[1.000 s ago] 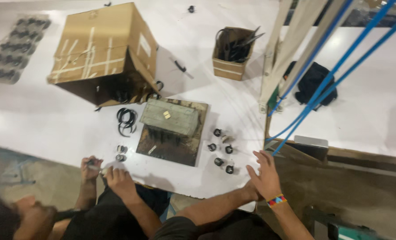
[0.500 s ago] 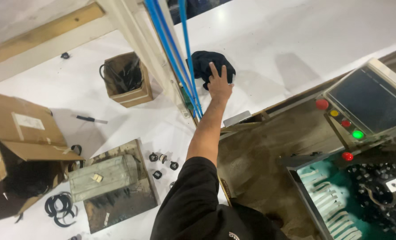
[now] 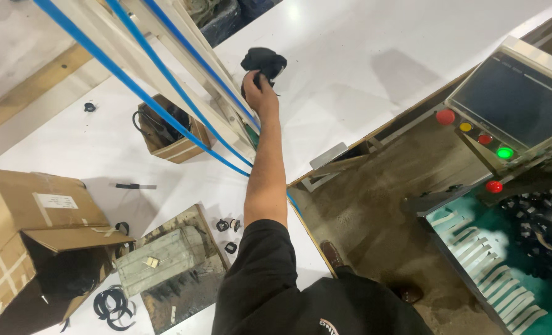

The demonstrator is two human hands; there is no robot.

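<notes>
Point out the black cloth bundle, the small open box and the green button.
Black cloth bundle (image 3: pixel 263 62), head view, on its upper folds.
Small open box (image 3: pixel 180 149), head view, on its front wall.
Green button (image 3: pixel 505 152), head view, on its lit cap.

One black crumpled cloth (image 3: pixel 263 62) in the hand (image 3: pixel 260 87); two brown cardboard boxes (image 3: pixel 28 236) left of it; five round coloured buttons (image 3: pixel 445 116) off to its right

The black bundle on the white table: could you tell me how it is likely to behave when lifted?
The black bundle looks crumpled and soft, so it would probably flop and sag. The right hand closes on it alone, suggesting it is light. Being lumpy rather than round, it seems unlikely to roll.
</notes>
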